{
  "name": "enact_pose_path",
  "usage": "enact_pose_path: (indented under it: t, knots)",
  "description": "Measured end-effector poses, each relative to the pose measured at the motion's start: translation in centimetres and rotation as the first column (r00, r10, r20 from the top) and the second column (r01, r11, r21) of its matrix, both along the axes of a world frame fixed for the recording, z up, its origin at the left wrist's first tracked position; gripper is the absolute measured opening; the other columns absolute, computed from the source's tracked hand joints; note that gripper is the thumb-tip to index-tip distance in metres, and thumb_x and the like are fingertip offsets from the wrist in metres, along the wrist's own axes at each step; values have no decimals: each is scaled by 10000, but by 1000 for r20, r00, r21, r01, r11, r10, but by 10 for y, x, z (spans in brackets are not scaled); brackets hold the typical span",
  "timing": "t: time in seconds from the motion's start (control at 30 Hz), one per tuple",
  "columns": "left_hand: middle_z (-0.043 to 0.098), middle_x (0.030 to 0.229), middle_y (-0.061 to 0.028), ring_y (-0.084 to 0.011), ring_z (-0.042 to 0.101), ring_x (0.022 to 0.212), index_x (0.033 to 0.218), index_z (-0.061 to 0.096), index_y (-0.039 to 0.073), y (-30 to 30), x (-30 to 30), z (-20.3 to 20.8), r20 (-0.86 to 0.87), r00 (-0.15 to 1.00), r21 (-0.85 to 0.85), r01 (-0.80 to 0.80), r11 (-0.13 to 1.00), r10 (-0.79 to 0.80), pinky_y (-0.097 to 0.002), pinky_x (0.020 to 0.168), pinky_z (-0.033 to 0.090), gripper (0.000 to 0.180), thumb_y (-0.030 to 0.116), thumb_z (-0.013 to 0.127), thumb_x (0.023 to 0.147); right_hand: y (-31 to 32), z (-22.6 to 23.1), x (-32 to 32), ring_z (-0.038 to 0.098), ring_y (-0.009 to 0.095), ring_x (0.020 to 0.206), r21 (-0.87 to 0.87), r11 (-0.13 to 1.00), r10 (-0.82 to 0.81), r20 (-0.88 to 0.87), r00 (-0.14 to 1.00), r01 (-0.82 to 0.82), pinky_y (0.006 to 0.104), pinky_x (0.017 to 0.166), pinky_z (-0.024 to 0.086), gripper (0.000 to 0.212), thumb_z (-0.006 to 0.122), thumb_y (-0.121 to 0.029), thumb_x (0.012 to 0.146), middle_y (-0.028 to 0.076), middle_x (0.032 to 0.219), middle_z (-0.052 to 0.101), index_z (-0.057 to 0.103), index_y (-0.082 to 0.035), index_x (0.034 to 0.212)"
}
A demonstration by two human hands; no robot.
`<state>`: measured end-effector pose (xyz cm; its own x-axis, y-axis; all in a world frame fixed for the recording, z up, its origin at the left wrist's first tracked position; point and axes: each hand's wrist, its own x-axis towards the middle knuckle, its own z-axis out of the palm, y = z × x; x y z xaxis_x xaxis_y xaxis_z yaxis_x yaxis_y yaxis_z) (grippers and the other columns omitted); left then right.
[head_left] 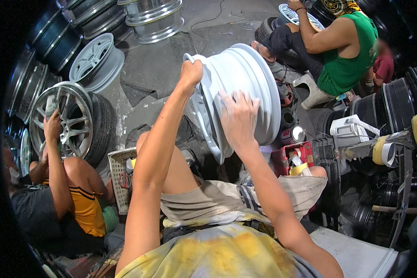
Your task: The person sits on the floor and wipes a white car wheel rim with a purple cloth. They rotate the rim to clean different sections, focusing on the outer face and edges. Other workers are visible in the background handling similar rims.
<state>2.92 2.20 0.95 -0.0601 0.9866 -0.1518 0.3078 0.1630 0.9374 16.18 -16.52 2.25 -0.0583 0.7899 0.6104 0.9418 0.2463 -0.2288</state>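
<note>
A pale grey-white wheel rim (234, 76) stands on its edge in front of me, between my knees. My left hand (191, 74) is closed round its upper left lip. Against the outer barrel of the rim lies my right hand (240, 116), its fingers whitened with dust and smeared by motion. Whether anything is under those fingers I cannot make out. The rim's spoked face is turned left and mostly hidden from view.
At left, a person's hand (52, 121) works on a spoked wheel with a tyre (99, 125). A person in a green top (350, 51) sits at the upper right. Nearby are a plastic basket (119, 185), a red box (279, 162), a can (293, 134) and several stacked rims (155, 21).
</note>
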Motion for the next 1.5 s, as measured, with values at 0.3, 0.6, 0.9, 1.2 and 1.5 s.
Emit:
enact_pose_path:
  t: [0.3,0.6,0.9,1.2,1.5]
  knots:
    - [710,1069,-308,-346,704,1031,1082,674,-169,2,3,0,-4,1000,-8,-10,1000,10,-439,861,517,503,255,490,884,13,10,5,578,272,959,-20,998,55,-32,998,-56,438,828,372,337,617,-50,823,85,937,591,712,-87,1145]
    - [662,757,-111,-175,607,688,891,685,-105,23,0,-37,-7,1000,118,-10,993,11,-390,602,441,412,259,496,924,-5,-7,9,565,241,912,35,998,61,-96,993,-58,418,794,350,376,661,-52,817,67,897,569,713,-91,1187]
    - [722,980,-247,-308,711,920,1085,673,-158,2,2,-4,56,998,-1,-1,1000,1,-431,786,524,490,254,483,899,-21,-18,5,565,232,892,80,997,20,-35,999,-17,406,788,349,382,663,-76,844,54,895,561,691,-91,1225]
    - [702,1075,-307,-339,702,1027,1098,661,-177,5,2,-5,24,999,-3,-47,999,47,-438,853,522,496,237,487,886,-37,-39,7,564,226,844,128,991,50,-186,981,-26,392,761,336,369,666,-63,840,37,839,550,720,-108,1203]
    - [706,1079,-298,-340,700,1025,1101,662,-180,12,-4,-20,-39,999,40,-26,999,28,-436,852,519,508,241,481,882,-59,-40,6,583,253,843,22,999,47,-277,960,-43,401,755,334,288,671,-93,864,64,847,580,736,-109,1144]
